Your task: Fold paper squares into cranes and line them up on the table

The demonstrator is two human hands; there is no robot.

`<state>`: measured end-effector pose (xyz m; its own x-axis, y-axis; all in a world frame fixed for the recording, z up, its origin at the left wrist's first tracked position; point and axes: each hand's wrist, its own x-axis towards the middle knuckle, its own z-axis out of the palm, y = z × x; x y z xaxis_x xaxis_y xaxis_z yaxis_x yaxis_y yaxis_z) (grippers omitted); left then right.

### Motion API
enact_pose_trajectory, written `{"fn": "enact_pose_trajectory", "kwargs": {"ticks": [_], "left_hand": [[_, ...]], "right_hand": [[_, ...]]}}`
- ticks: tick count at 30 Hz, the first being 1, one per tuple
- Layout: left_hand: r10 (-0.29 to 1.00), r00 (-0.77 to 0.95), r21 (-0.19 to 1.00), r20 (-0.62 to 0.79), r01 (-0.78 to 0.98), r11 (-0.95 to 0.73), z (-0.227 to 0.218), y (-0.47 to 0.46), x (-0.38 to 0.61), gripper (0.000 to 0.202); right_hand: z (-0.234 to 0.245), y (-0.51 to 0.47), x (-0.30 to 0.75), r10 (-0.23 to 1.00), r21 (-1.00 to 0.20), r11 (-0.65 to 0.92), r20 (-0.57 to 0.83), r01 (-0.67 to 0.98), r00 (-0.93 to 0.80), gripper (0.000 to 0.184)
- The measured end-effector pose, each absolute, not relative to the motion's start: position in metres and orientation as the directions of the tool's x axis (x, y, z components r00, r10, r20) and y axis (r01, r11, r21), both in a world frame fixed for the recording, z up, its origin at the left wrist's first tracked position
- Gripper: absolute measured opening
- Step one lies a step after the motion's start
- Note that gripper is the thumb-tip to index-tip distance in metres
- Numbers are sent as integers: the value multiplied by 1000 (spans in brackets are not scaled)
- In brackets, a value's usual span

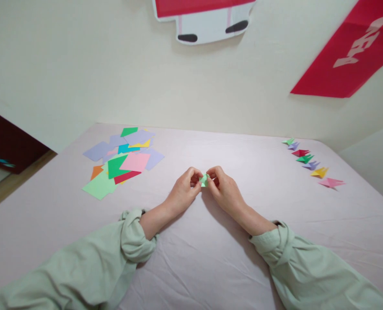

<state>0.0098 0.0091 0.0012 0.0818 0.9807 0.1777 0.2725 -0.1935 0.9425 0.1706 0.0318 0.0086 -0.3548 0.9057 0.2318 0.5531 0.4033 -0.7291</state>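
A small piece of folded light green paper (204, 181) is held between my two hands, near the middle of the table. My left hand (185, 188) pinches its left side with thumb and fingers. On its right side my right hand (225, 188) grips it the same way. The fingertips cover much of the paper, so its exact folded shape is hard to make out.
Loose paper sheets (117, 165) in several colours lie overlapping at the left on the cloth-covered table (185, 267). A slanting row of folded paper cranes (305, 159) stands at the right. Behind the table rises a wall with a red banner (346, 56).
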Motion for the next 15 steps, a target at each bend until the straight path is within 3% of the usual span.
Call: {"fn": "enact_pose_trajectory", "kwargs": {"ticks": [8,15], "left_hand": [[985,70,940,160,294,-173,1,10,10,12],[983,75,943,168,277,-182,-3,9,9,12]], "right_hand": [[1,37,172,920,-881,322,204,346,-334,19],[1,39,172,925,-927,264,165,267,-342,16]]}}
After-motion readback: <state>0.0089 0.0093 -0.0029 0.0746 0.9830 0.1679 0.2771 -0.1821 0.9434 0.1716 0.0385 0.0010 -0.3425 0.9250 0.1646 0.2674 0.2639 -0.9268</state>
